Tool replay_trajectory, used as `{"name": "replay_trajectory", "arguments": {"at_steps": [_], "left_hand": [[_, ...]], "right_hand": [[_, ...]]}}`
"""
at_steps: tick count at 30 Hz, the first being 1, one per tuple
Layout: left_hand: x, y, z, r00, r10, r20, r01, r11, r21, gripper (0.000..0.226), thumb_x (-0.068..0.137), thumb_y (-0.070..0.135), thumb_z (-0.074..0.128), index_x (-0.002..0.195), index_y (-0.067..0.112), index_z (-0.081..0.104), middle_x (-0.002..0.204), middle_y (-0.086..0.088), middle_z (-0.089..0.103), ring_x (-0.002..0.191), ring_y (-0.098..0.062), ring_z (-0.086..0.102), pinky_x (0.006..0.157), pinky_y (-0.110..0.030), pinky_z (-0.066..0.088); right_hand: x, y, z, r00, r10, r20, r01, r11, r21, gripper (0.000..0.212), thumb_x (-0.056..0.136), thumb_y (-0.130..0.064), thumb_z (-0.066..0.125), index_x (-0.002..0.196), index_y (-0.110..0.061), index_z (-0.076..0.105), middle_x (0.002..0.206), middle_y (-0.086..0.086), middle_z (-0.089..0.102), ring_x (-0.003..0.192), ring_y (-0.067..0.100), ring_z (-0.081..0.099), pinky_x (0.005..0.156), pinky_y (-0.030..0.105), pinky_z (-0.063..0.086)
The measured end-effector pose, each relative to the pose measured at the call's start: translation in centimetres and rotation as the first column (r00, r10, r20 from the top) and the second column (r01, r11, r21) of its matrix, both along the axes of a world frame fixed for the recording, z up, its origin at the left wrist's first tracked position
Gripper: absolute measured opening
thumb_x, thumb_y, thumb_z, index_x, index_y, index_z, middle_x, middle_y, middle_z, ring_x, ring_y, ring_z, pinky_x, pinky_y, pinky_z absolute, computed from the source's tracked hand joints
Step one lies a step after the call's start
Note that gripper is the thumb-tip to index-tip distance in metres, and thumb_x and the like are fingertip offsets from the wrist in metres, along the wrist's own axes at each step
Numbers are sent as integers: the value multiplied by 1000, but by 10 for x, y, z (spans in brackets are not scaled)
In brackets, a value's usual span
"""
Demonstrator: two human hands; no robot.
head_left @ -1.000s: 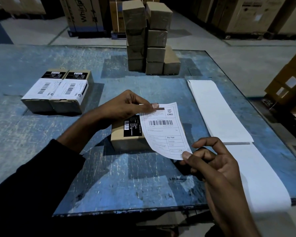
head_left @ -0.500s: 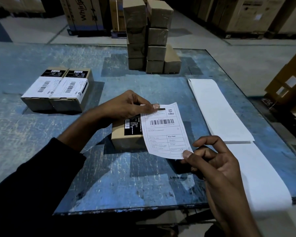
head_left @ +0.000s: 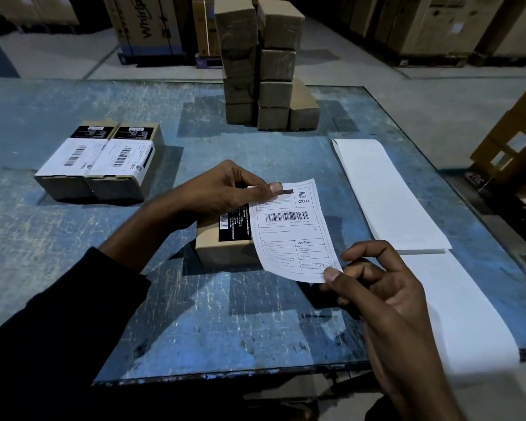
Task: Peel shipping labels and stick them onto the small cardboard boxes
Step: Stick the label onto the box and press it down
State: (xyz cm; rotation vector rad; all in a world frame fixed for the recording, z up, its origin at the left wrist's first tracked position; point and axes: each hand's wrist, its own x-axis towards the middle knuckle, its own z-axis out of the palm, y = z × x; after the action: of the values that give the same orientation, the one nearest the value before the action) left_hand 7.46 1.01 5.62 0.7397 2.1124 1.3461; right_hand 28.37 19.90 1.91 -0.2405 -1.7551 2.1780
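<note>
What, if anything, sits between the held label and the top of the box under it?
Nothing visible. The label hangs pinched by the left hand and right hand over the box, whose top carries only a black printed sticker.

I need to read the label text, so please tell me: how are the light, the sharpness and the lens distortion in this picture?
Head view: dim bluish light; the shipping label is bright, its barcode and "Pre-Paid" sharp, its small print unreadable; the hands cast soft shadows on the table; the wide lens bends the table edges, and the backing strip blurs toward the near corner.
</note>
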Motion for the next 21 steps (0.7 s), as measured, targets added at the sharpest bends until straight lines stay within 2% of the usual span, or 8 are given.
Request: {"name": "replay_trajectory", "arguments": {"at_steps": [4, 8, 11, 14, 18, 21], "left_hand": [[1, 1, 1, 1000, 3, 2, -3, 1000, -17, 31, 104, 33, 65, 111, 9, 83, 106, -7, 83, 98, -28, 80, 91, -38, 61], [3, 3, 4, 1000, 15, 23, -14, 999, -39, 30, 103, 34, 66, 107, 10, 84, 101, -4, 83, 87, -17, 80, 73, -20, 59], [4, 4, 5, 998, 36, 51, -32, 998, -61, 33, 101, 37, 68, 104, 8, 84, 97, -4, 83, 81, -14, 79, 67, -15, 56], [3, 5, 5, 994, 48, 94, -41, 997, -70, 36, 99, 40, 70, 102, 7, 85, 96, -9, 83, 79, -18, 79, 65, -18, 57], [0, 6, 3, 989, 75, 127, -67, 995, -68, 38, 95, 43, 74, 100, 8, 86, 96, -12, 83, 78, -21, 79, 69, -24, 60], [0, 6, 3, 986, 84, 144, -74, 994, -76, 38, 93, 44, 75, 98, 8, 86, 94, -13, 82, 74, -20, 78, 67, -23, 60]], "right_hand": [[1, 2, -2, 1000, -1, 15, 1, 1000, 26, 25, 82, -4, 79, 98, -7, 60, 61, 10, 61, 69, 20, 72, 71, 17, 53], [0, 3, -4, 999, -6, 50, 2, 998, 68, 21, 87, 2, 77, 95, -10, 62, 63, 11, 62, 72, 23, 73, 72, 18, 53], [0, 3, -3, 997, -13, 77, 7, 996, 87, 21, 87, 1, 78, 94, -12, 63, 64, 12, 60, 72, 24, 74, 74, 21, 53], [0, 3, -3, 993, -32, 115, 15, 990, 144, 20, 88, 0, 79, 92, -15, 65, 65, 10, 60, 74, 26, 76, 78, 30, 51], [1, 1, -2, 984, -64, 165, 22, 969, 246, 22, 90, -9, 81, 87, -27, 68, 66, 3, 61, 83, 47, 72, 83, 51, 55], [4, 2, 0, 972, -80, 220, 12, 955, 295, 22, 89, -16, 83, 86, -30, 67, 68, 5, 66, 84, 45, 73, 85, 57, 59]]}}
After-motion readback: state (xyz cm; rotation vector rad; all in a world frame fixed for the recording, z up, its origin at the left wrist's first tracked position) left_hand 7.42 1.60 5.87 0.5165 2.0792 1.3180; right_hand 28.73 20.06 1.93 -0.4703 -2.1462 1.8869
